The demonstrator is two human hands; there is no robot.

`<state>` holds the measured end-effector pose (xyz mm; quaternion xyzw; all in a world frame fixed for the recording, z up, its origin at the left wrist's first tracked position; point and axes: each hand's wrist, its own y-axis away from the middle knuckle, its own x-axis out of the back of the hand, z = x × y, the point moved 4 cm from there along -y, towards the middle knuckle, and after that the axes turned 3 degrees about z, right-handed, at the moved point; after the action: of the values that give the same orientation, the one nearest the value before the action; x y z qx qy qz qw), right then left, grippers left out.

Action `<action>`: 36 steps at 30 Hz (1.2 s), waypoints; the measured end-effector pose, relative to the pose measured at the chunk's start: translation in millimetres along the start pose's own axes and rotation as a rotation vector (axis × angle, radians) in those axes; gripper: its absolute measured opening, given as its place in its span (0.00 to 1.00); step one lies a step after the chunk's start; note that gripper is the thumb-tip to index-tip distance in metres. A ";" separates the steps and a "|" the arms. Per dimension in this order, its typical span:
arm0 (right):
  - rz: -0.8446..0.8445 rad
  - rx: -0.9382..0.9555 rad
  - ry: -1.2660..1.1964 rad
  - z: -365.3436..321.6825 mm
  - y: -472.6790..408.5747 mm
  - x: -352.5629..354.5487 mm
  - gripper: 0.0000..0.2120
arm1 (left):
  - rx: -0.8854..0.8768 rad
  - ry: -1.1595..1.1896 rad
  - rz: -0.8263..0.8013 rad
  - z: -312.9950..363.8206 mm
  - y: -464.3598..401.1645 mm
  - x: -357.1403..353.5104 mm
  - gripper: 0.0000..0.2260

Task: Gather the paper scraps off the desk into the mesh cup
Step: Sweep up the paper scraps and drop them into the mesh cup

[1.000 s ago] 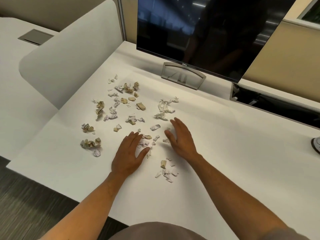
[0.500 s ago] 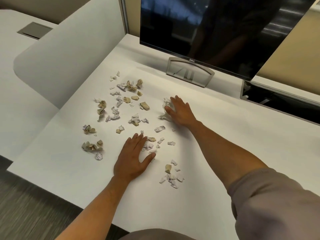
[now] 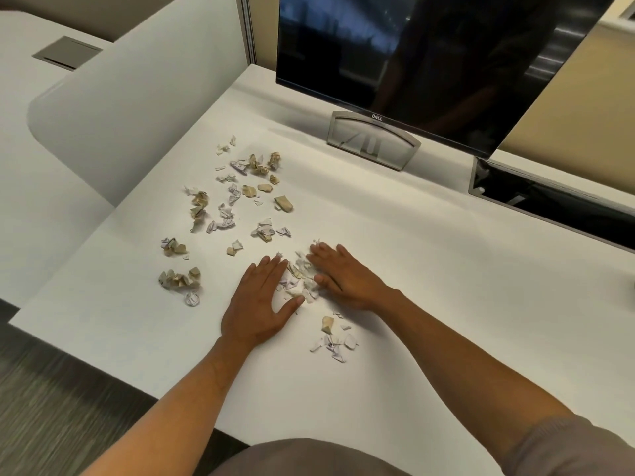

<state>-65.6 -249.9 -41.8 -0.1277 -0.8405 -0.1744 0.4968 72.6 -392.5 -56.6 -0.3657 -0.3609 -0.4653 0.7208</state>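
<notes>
Torn white and tan paper scraps (image 3: pixel 240 201) lie scattered over the white desk (image 3: pixel 412 255). My left hand (image 3: pixel 256 304) lies flat, palm down, fingers spread. My right hand (image 3: pixel 347 278) lies flat beside it, fingers pointing left. Between the two hands sits a small heap of scraps (image 3: pixel 299 276), touched by both hands' fingertips. Another small cluster (image 3: pixel 333 340) lies just nearer me, below the right wrist. Two tan clumps (image 3: pixel 178 278) sit near the desk's left front corner. No mesh cup is in view.
A dark Dell monitor (image 3: pixel 429 63) on a grey stand (image 3: pixel 372 140) rises at the back. A white curved partition (image 3: pixel 144 97) borders the desk's left side. A black tray slot (image 3: pixel 549 197) sits at the right rear. The desk's front edge drops to grey carpet (image 3: pixel 68 407).
My right hand swept back from the far scraps near the monitor toward my left hand, dragging scraps into a heap between the two. My left hand stayed nearly still.
</notes>
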 end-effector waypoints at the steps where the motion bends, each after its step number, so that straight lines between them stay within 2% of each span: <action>1: -0.015 0.013 -0.018 -5.8 6.6 -2.1 0.26 | -0.002 -0.009 -0.011 -0.2 -0.3 -0.4 0.33; 4: -0.048 -0.002 -0.156 -22.3 27.5 -6.5 0.27 | 0.001 -0.030 -0.043 -1.3 0.1 -2.4 0.33; 7: 0.038 -0.115 -0.298 -27.8 48.0 0.1 0.28 | -0.030 -0.029 -0.085 -0.9 2.6 -4.0 0.33; 9: 0.127 -0.186 -0.278 -25.5 60.2 7.2 0.31 | -0.067 -0.004 -0.127 0.2 4.1 -3.4 0.34; 11: 0.171 -0.267 -0.181 -21.8 73.0 11.5 0.38 | -0.096 0.038 -0.199 1.5 5.6 -2.0 0.35; 15: 0.005 -0.378 -0.042 -20.1 94.5 1.4 0.53 | -0.156 0.073 -0.435 12.2 12.3 -2.5 0.42; 18: -0.074 -0.390 -0.032 -27.6 98.8 -7.4 0.56 | -0.220 0.055 -0.541 23.9 18.6 -5.5 0.47; 20: -0.081 -0.401 -0.038 -35.5 97.2 -11.6 0.57 | -0.225 0.010 -0.556 29.2 21.8 -7.3 0.48; 25: -0.038 -0.448 -0.060 -51.4 84.6 -15.8 0.57 | -0.127 -0.040 -0.526 37.9 20.3 0.7 0.52; 29: 0.009 -0.502 -0.103 -46.0 87.0 -8.1 0.54 | 0.008 -0.214 -0.488 29.7 15.4 21.6 0.54; 32: -0.013 -0.549 -0.079 -40.4 96.8 -7.5 0.55 | 0.172 -0.165 -0.515 20.3 19.0 29.6 0.55; 36: -0.022 -0.566 -0.062 -49.0 92.6 -12.8 0.53 | 0.231 -0.076 -0.586 33.2 20.9 22.2 0.57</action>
<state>15.1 -187.1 -15.9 -0.2577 -0.7745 -0.4034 0.4134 92.9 -366.7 -25.8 -0.1791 -0.5280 -0.5950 0.5789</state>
